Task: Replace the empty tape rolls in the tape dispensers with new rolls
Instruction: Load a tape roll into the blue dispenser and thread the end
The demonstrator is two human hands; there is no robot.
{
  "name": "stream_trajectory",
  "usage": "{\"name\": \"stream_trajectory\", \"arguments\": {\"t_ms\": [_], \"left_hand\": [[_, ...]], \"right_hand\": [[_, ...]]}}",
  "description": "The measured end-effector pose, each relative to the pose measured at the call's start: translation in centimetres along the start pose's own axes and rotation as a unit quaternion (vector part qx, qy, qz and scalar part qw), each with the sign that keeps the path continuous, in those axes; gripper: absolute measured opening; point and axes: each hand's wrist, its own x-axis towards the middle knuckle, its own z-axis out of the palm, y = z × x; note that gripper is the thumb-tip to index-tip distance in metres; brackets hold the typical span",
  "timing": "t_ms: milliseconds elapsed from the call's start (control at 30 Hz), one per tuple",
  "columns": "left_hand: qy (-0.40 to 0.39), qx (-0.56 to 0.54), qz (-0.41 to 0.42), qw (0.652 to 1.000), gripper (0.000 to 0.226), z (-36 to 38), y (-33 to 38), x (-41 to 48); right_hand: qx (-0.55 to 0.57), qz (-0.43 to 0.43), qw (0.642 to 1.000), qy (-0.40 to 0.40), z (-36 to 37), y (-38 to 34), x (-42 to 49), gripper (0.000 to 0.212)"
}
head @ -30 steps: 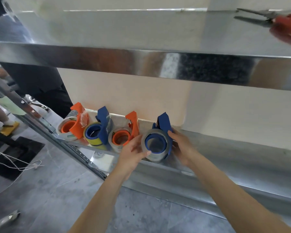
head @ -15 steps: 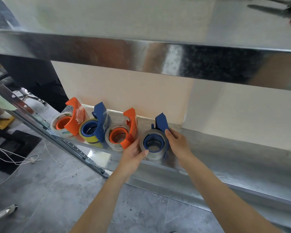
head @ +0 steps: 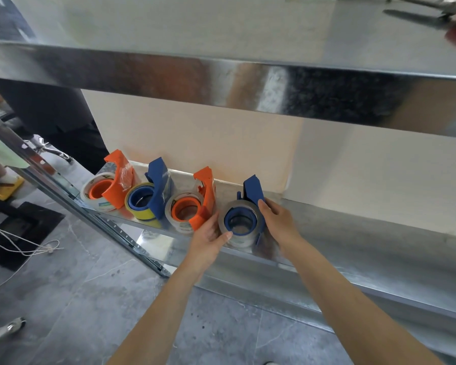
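Tape dispensers, four of them, sit in a row on the lower metal shelf (head: 353, 241) against the cream wall (head: 221, 143). From my left: orange dispenser (head: 116, 180) with a white-edged clear roll (head: 90, 193), blue dispenser (head: 158, 191) with a yellow roll (head: 140, 214), second orange dispenser (head: 204, 196) with a greyish clear roll (head: 181, 225), then the rightmost blue dispenser (head: 253, 192) carrying a grey-looking roll (head: 237, 238) on its blue hub. I have both hands on that last one. Left hand (head: 208, 238) is half curled at the roll's near-left side, thumb tip pressed on the roll's front face, fingers tucked between it and the neighbouring orange dispenser. Right hand (head: 277, 219) is cupped round the right side of the blue body, thumb lying over the roll's upper right edge, fingers loosely bent behind. Whether the base is resting on the shelf or lifted a touch, I can't tell. All four dispensers stand on edge, handles up and toward the wall. Upper shelf (head: 221, 75) crosses the top of view; scissors with red handles (head: 448, 10) lie on it at far right, partly cut off. Grey tile floor (head: 77, 299) below, white cable (head: 21, 248) trailing across it at left. Another person's foot in a yellow sandal (head: 7, 187) shows at far left.
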Motion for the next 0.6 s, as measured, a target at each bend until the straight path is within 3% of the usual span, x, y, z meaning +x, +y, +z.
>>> {"name": "stream_trajectory", "arguments": {"t_ms": [267, 400, 500, 600], "left_hand": [[0.03, 0.003, 0.034, 0.999, 0.051, 0.6, -0.3, -0.2], [0.051, 0.015, 0.027, 0.998, 0.036, 0.3, -1.2, -0.7], [0.051, 0.12, 0.042, 0.991, 0.029, 0.2, -1.4, -1.1], [0.052, 0.232, 0.049, 0.97, 0.033, 0.2, -1.5, -1.8]], "right_hand": [[-0.058, -0.007, 0.998, -0.007, 0.8, -0.7, -0.6, 0.04], [-0.09, -0.009, 0.996, -0.002, 1.1, -1.1, -1.1, 0.045], [-0.11, 0.026, 0.994, -0.013, 1.1, -1.1, -1.6, 0.049], [-0.143, 0.0, 0.99, -0.006, 0.9, -0.5, -2.9, 0.048]]}}
